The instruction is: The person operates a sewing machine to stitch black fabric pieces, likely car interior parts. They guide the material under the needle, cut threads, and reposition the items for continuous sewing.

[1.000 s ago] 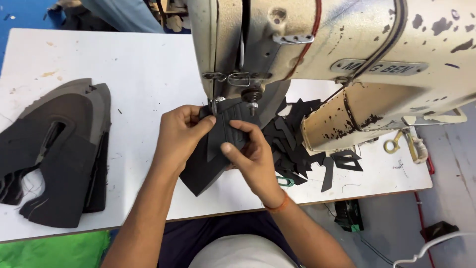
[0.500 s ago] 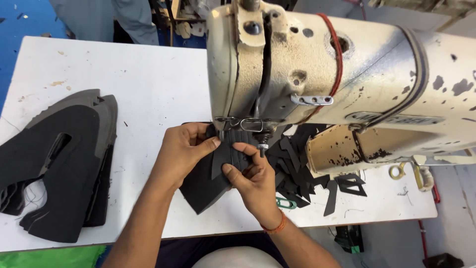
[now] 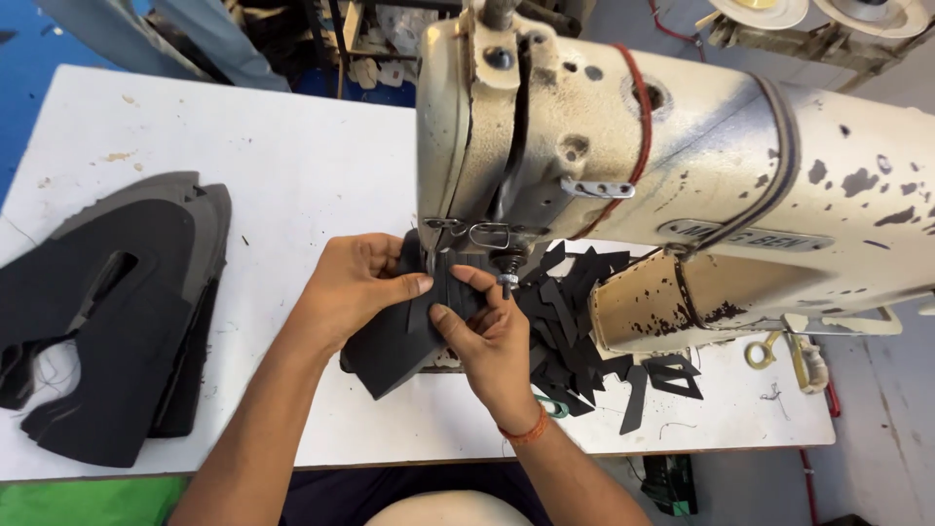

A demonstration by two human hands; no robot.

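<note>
My left hand [image 3: 353, 290] and my right hand [image 3: 490, 336] both grip a black shoe-upper piece [image 3: 399, 341] on the white table, right under the needle area [image 3: 492, 255] of a large cream sewing machine [image 3: 682, 185]. The left thumb presses a narrow black strip onto the piece. The right fingers pinch its edge next to the presser foot. An orange band sits on my right wrist. The machine head hides the far end of the piece.
A stack of black cut upper pieces [image 3: 107, 312] lies at the table's left. A heap of small black strips [image 3: 584, 321] lies under the machine arm at right. The white table [image 3: 292, 166] stretches behind. Thread cones [image 3: 760, 10] stand at the top right.
The view has shifted closer and downward, so the machine head fills more of the frame. Both hands keep their hold on the black piece under the needle, with slight finger shifts.
</note>
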